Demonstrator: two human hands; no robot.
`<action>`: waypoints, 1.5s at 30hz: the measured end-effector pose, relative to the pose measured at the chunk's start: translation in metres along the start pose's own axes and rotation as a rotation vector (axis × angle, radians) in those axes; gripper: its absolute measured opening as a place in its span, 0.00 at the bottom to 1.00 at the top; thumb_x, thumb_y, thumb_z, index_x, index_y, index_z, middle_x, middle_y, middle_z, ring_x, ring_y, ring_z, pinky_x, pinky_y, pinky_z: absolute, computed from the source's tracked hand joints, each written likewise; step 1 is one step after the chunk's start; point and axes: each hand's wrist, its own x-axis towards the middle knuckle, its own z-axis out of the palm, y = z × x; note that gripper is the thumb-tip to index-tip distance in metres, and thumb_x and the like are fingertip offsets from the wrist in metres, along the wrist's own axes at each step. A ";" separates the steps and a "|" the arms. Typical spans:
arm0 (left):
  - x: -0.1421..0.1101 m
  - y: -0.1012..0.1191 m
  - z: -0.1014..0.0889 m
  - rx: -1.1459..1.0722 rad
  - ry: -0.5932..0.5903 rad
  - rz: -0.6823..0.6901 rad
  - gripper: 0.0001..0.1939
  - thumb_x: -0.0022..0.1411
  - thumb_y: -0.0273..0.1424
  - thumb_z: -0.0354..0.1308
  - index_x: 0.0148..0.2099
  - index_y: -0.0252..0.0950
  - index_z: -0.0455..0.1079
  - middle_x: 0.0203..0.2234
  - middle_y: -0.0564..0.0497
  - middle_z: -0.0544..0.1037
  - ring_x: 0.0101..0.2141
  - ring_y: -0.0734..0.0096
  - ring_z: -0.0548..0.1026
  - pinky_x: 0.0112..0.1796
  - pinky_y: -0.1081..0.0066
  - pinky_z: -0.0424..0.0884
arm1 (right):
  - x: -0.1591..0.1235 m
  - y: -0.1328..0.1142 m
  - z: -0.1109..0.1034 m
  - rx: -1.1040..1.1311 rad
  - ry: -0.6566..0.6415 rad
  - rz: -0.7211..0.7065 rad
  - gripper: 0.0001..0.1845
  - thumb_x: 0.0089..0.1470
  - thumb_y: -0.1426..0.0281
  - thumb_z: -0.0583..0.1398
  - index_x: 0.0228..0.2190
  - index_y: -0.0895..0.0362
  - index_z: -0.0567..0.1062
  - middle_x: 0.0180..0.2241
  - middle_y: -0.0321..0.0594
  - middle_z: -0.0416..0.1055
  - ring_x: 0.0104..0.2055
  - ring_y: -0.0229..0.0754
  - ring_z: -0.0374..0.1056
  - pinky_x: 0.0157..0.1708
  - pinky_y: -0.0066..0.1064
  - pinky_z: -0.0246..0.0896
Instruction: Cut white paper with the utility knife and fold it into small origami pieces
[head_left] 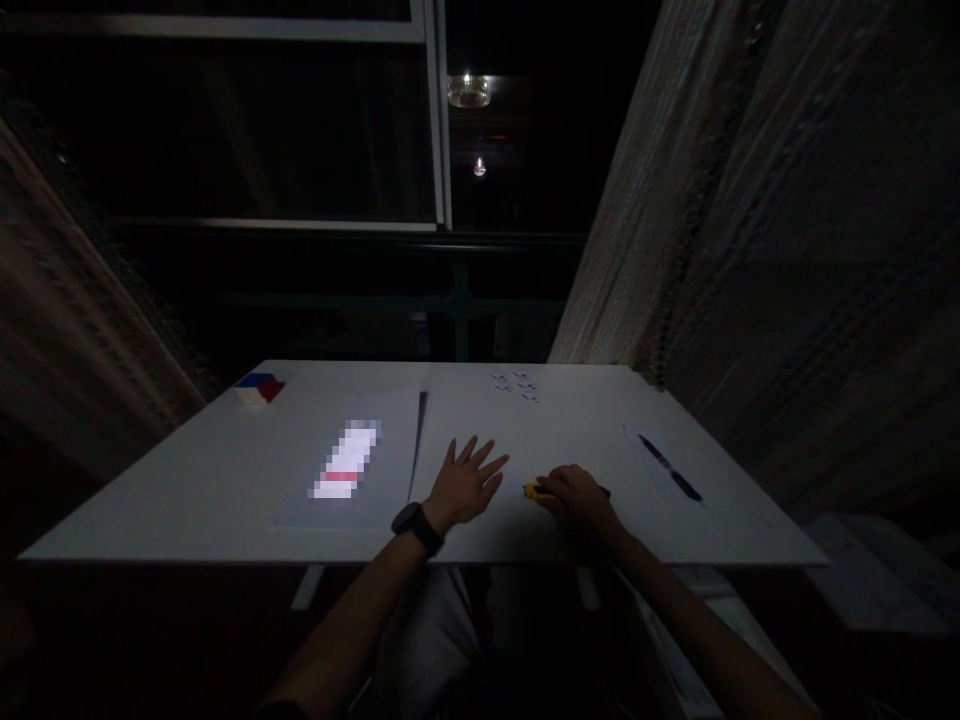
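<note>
"Two hands over the white table (247,450), you say. Taking its middle as the clock's center, where's the left one?"

"The left hand (459,488) is near six o'clock, palm down, fingers fanned apart, a black watch (417,524) on its wrist. Whether it touches the tabletop, I can't tell."

"And the right hand (579,500)?"

"Toward four o'clock, fingers curled together around a yellow-and-black box cutter (535,491). The yellow end sticks out on the left hand's side; any blade is too dim to make out."

"What lies around them?"

"At nine, large white paper sheets (391,470) with a bright, pixelated rectangle (347,462) over them. At ten, near the edge, a blue, red and white cube (257,389). Around one, a cluster of small marked pieces (516,386). At three, a black pen (670,467) with a silvery middle, resting slantwise on a paper slip (651,463)."

"Beyond twelve?"

"A dark window (439,120), with a long curtain (630,200) toward one."
</note>
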 end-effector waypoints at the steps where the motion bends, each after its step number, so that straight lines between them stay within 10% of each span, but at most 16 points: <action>1: 0.000 0.000 0.002 0.004 0.001 0.000 0.22 0.66 0.42 0.37 0.61 0.53 0.52 0.60 0.54 0.58 0.60 0.56 0.51 0.56 0.45 0.45 | 0.000 0.000 0.000 -0.004 0.000 0.001 0.14 0.54 0.66 0.57 0.40 0.59 0.74 0.33 0.46 0.69 0.35 0.43 0.60 0.35 0.33 0.53; 45: 0.000 0.000 0.000 0.023 0.000 -0.010 0.22 0.65 0.44 0.38 0.61 0.55 0.52 0.60 0.54 0.57 0.60 0.54 0.51 0.55 0.42 0.46 | -0.017 -0.019 0.002 -0.151 0.101 0.017 0.11 0.54 0.69 0.55 0.35 0.59 0.76 0.25 0.42 0.65 0.28 0.37 0.53 0.26 0.28 0.45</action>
